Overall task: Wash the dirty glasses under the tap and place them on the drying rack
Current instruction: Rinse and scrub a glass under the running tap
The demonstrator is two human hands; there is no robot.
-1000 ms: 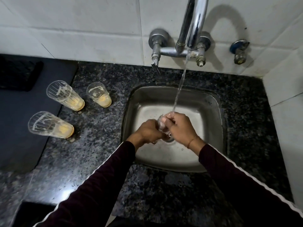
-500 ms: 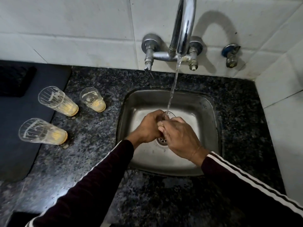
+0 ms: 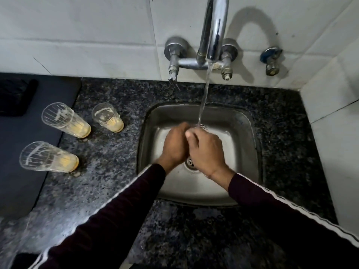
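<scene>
The dark speckled desk (image 3: 108,191) filled most of the view, with a grey mat (image 3: 23,152) lying over its left side. A steel sink (image 3: 246,144) was set into the desk near the white tiled wall (image 3: 77,35). A shiny tap (image 3: 213,30) stuck out from the wall, and a thin stream of water (image 3: 204,98) ran down from it into the sink.

Both hands were over the middle of the sink, pressed close together. The left hand (image 3: 174,146) had its fingers curled tight around a glass (image 3: 201,126). The right hand (image 3: 206,152) had its fingers curled over the same glass. The hands hid almost all of the glass. Only a bit of its rim showed above the knuckles, just where the water landed. I could not tell for sure which way its long side pointed.

Three dirty glasses stood upright on the desk to the left of the sink, open ends up. One tall glass (image 3: 66,121) and a short glass (image 3: 107,118) stood near the back. Another tall glass (image 3: 48,157) stood nearer the front. Each had yellow leftovers at the bottom and white streaks on its sides.
</scene>
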